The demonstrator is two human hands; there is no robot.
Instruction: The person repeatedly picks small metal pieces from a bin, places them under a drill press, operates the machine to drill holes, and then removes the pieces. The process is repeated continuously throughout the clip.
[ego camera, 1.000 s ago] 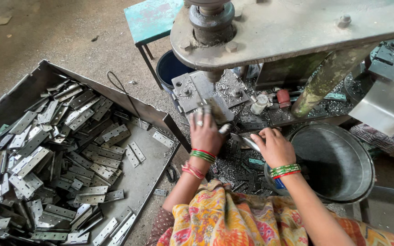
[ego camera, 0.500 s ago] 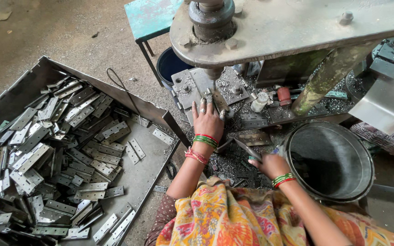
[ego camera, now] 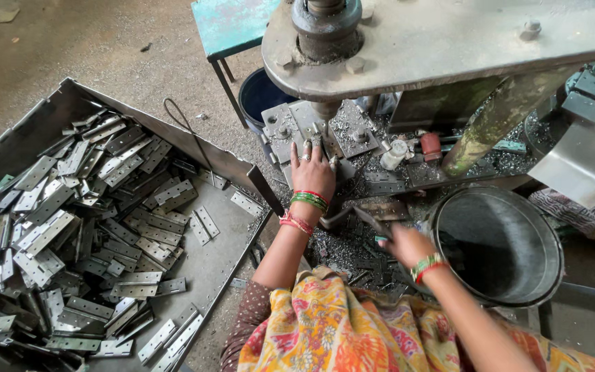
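Observation:
My left hand [ego camera: 312, 172] lies flat, fingers spread, on the grey die plate [ego camera: 290, 127] just under the press ram [ego camera: 325, 31]; a small metal piece may sit under the fingertips, but I cannot tell. My right hand [ego camera: 408, 244] is blurred, low beside the round metal tub [ego camera: 552, 265], closed on a dark metal strip [ego camera: 368, 220] that points back toward the press. Both wrists wear green and red bangles. Metal shavings cover the bed between the two hands.
A big sheet-metal tray [ego camera: 218, 265] on the left holds several flat hinge leaves [ego camera: 70, 227]. Behind the press are a dark blue bucket [ego camera: 256, 96] and a teal stool [ego camera: 232, 24]. A white bottle [ego camera: 394, 155] and red can [ego camera: 432, 146] stand on the press bed.
My right hand has drawn back and to the right with the strip, from beside the left hand toward the tub. My left hand slid forward onto the die plate.

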